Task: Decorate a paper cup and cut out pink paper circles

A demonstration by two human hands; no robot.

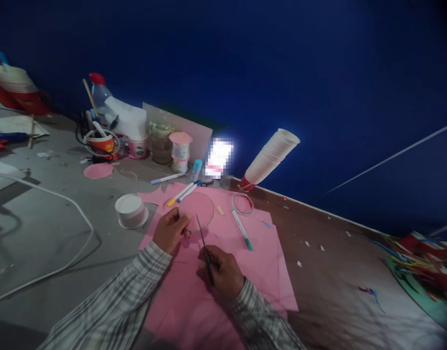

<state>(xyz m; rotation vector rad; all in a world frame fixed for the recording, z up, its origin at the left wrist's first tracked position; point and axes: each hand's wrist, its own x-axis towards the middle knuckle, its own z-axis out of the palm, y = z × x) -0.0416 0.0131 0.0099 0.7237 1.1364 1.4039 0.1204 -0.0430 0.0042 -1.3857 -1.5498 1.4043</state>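
My left hand (172, 228) pinches the lower left edge of a round pink disc with a pale rim (197, 208). My right hand (223, 273) is closed around scissors (207, 260), seen nearly edge-on, their thin blade pointing up and away from me. The blade tip overlaps the lower part of the disc in view; whether it touches cannot be made out. Beneath both hands lies pink paper (259, 272). On it are a green-capped marker (242, 230), yellow- and blue-capped markers (180, 193) and a pale ring with red inside (242, 204).
An upturned white tub (131, 211) stands left of the paper. Behind are a red cup of tools (102, 145), a jar (161, 143) and a leaning stack of paper cups (270, 158) against the blue wall. A white cable (79, 214) crosses the left side.
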